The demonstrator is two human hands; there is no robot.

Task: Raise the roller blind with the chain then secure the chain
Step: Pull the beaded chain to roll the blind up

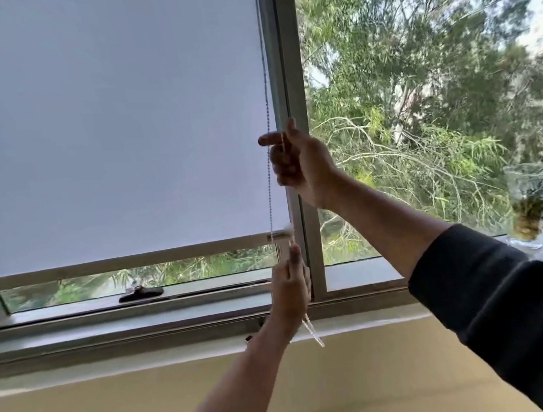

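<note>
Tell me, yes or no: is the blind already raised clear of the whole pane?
No. The blind covers nearly all the pane, its bottom bar leaving only a low strip of glass open.

The roller blind (pixel 104 124) covers the left window pane almost to the bottom, its bottom rail (pixel 115 262) lying just above a narrow uncovered strip of glass. Below that strip a window handle (pixel 140 294) rests on the frame. The chain (pixel 267 130) hangs along the blind's right edge, just left of the upright window post (pixel 291 65). The right hand (pixel 298 157) is up beside the post, at the chain; the left hand (pixel 291 289) is directly below it, under the rail, with chain trailing beneath. Trees (pixel 419 82) stand behind the right pane. A glass vase (pixel 528 203) sits on the sill (pixel 358 272) at far right.
</note>
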